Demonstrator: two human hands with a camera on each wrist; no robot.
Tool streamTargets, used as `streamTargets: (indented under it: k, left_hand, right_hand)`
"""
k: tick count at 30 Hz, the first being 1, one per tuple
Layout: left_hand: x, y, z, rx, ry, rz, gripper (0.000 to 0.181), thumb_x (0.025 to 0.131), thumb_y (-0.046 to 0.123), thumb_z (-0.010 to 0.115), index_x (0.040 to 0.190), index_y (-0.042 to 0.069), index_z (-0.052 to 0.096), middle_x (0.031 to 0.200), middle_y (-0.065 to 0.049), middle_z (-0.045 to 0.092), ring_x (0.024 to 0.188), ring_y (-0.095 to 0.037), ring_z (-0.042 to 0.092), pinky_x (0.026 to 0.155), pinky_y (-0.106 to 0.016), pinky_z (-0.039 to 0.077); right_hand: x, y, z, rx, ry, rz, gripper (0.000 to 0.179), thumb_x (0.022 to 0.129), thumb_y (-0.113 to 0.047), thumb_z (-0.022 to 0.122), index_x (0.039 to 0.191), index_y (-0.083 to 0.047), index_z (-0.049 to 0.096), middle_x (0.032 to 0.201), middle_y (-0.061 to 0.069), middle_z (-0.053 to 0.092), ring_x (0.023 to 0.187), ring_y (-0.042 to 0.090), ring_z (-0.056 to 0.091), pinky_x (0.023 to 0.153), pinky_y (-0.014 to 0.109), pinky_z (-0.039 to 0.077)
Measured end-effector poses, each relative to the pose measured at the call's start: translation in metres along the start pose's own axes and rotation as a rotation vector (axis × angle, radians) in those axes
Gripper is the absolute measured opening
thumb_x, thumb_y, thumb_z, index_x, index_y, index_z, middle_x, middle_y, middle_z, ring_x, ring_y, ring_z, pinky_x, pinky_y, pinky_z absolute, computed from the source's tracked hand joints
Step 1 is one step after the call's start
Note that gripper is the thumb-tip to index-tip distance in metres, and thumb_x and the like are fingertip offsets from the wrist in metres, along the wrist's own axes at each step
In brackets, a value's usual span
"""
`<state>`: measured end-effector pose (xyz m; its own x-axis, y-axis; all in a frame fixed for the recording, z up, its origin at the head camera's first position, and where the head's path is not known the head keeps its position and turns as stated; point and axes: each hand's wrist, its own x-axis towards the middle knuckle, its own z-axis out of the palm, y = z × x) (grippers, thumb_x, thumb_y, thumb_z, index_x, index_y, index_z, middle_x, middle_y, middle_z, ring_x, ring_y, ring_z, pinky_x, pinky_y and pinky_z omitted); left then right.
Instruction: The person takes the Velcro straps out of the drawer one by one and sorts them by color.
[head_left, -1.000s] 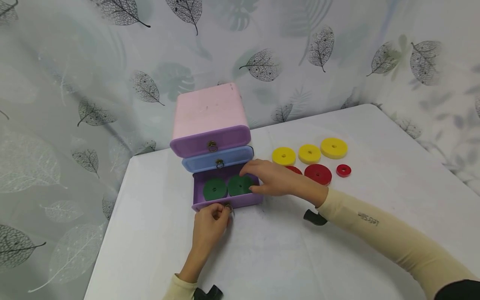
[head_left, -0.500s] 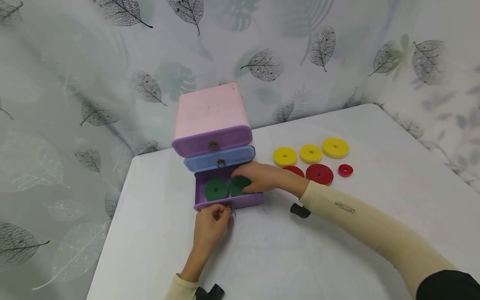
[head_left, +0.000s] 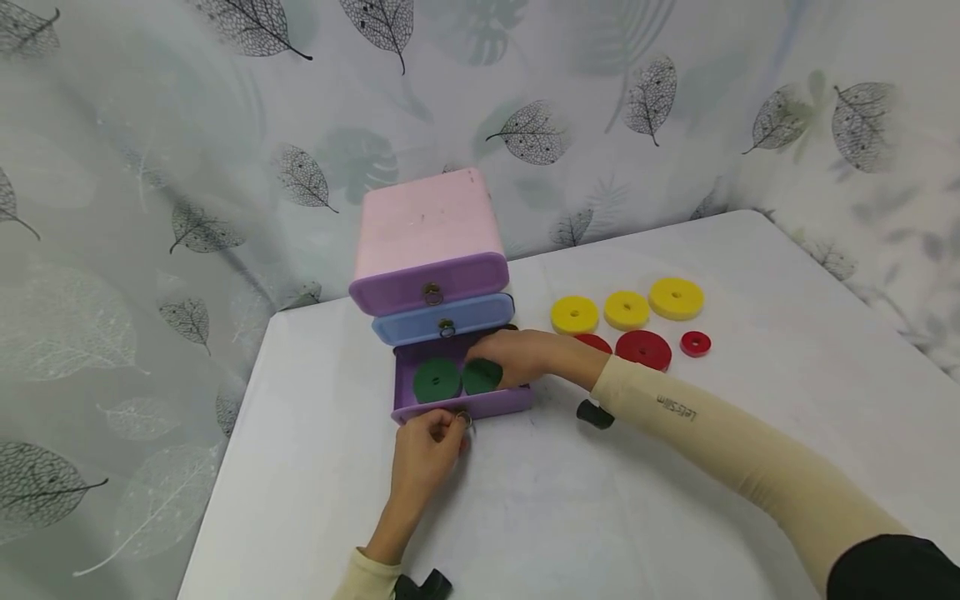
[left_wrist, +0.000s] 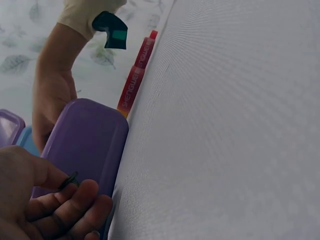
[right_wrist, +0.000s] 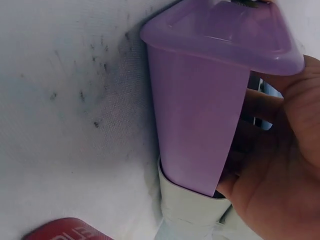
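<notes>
A small chest with a pink top (head_left: 423,218) has its lowest purple drawer (head_left: 491,406) pulled out, with two green discs inside. My left hand (head_left: 425,454) pinches that drawer's ring pull (head_left: 463,417) between thumb and fingers; in the left wrist view the fingers curl in front of the purple drawer front (left_wrist: 92,140). My right hand (head_left: 517,357) reaches over the drawer's right side, its fingers and thumb around the right green disc (head_left: 482,377). The left green disc (head_left: 437,381) lies flat beside it. In the right wrist view the drawer wall hides the fingertips.
Right of the chest, several yellow discs (head_left: 574,315) lie in a row on the white table (head_left: 600,508). Red discs (head_left: 643,350) lie in front of them, one partly behind the right arm. The blue middle drawer (head_left: 480,314) juts out above the open drawer.
My right hand has moved left and deeper into the drawer, closing around the right green disc and covering more of it. The left hand stays at the ring pull.
</notes>
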<state>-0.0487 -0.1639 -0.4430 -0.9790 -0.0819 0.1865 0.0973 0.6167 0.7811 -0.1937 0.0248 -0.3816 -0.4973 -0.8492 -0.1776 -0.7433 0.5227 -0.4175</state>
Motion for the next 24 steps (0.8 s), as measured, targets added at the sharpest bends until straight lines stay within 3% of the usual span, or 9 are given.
streamTargets:
  k: [5,9,24]
  left_hand:
    - [0.0,0.0,0.0,-0.003,0.005,0.004,0.025,0.095,0.013,0.072,0.07,0.011,0.07,0.058,0.011,0.063,0.051,-0.008,0.054,0.049,-0.025,0.04]
    - [0.0,-0.001,0.0,-0.01,0.002,0.003,0.024,0.095,0.013,0.072,0.071,0.011,0.07,0.058,0.01,0.063,0.051,-0.008,0.055,0.049,-0.025,0.041]
    - [0.0,-0.002,0.0,-0.001,0.002,0.006,0.024,0.094,0.012,0.073,0.071,0.01,0.071,0.058,0.011,0.063,0.051,-0.007,0.056,0.05,-0.025,0.042]
  right_hand:
    - [0.001,-0.001,0.004,-0.057,0.021,0.091,0.063,0.088,-0.02,0.085,0.144,-0.014,0.058,0.142,0.007,0.06,0.121,0.023,0.056,0.101,0.044,0.049]
    - [0.003,0.001,0.008,-0.065,0.043,0.113,0.065,0.088,-0.022,0.085,0.145,-0.014,0.056,0.144,0.006,0.059,0.123,0.023,0.056,0.1,0.044,0.05]
    - [-0.011,0.005,0.005,0.051,0.166,0.066,0.059,0.085,-0.025,0.088,0.135,-0.01,0.062,0.128,0.004,0.063,0.111,0.023,0.057,0.094,0.042,0.051]
